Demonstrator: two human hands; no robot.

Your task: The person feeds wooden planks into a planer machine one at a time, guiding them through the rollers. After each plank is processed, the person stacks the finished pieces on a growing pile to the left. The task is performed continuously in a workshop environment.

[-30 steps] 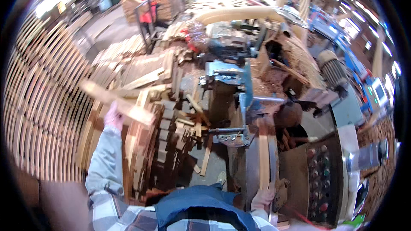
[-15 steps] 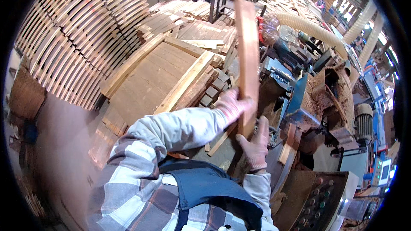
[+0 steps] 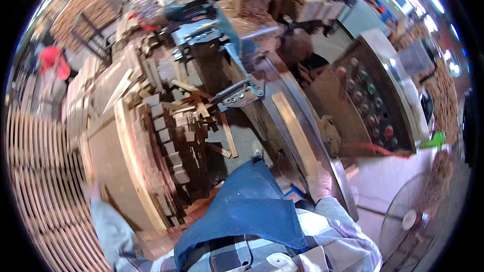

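A pale wooden strip (image 3: 291, 121) lies lengthwise on the grey metal bed (image 3: 325, 143) of a woodworking machine. At the strip's near end, my gloved right hand (image 3: 320, 184) is closed round it, and the fingers partly cover that end. My left hand (image 3: 92, 190) is far off to the left, blurred, beside a low wooden platform (image 3: 108, 171) with a raised light edge board (image 3: 133, 163). Whether its fingers are apart or hold anything does not show.
A control box (image 3: 368, 95) with several buttons stands right of the bed, above a round fan (image 3: 409, 219). Stacked wood slats (image 3: 43, 181) rise at far left. Offcuts (image 3: 229, 133) litter the floor between platform and machine. Another person in red (image 3: 53, 63) is at upper left.
The view has swung right. My hands, both at a raised board before, are now wide apart: left by the platform, right on the strip. Where the raised board went I cannot tell.
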